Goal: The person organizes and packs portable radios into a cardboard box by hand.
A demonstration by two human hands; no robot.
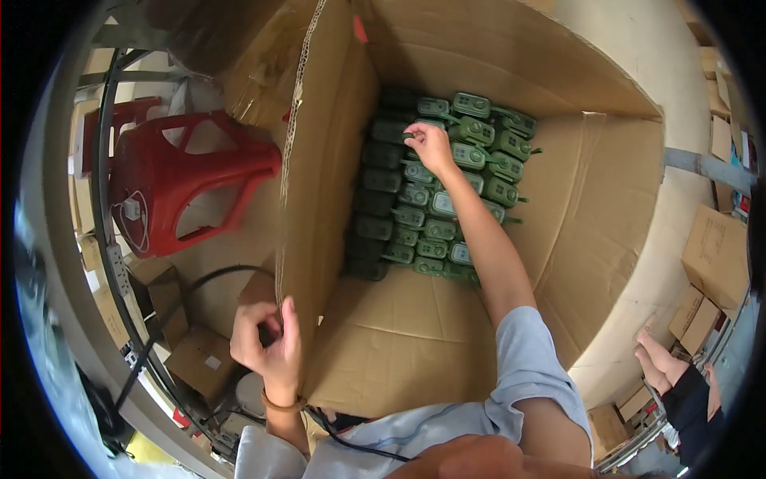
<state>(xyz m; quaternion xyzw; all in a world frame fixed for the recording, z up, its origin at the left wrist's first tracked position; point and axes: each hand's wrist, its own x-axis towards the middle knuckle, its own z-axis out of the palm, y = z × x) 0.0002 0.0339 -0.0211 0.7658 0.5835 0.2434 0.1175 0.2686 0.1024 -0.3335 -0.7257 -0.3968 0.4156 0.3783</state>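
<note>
A large open cardboard box (383, 335) stands before me. Inside it, rows of small green plastic devices (440, 203) lie packed side by side, each with a rounded rectangular face and some with a stub sticking out. My right hand (431, 148) reaches in over their far rows, fingertips pinched round a small dark green part; whether it belongs to one of the devices is hidden. At the box's left wall (319, 160), my left hand (270, 339) is closed, with thumb and curled fingers on either side of the wall's near edge.
A red plastic stool (191, 180) lies on its side left of the box, with a white plug and cord on it. A black cable (199, 279) curves past a metal frame. Cartons (714, 251) and another person's legs (666, 367) show at the right.
</note>
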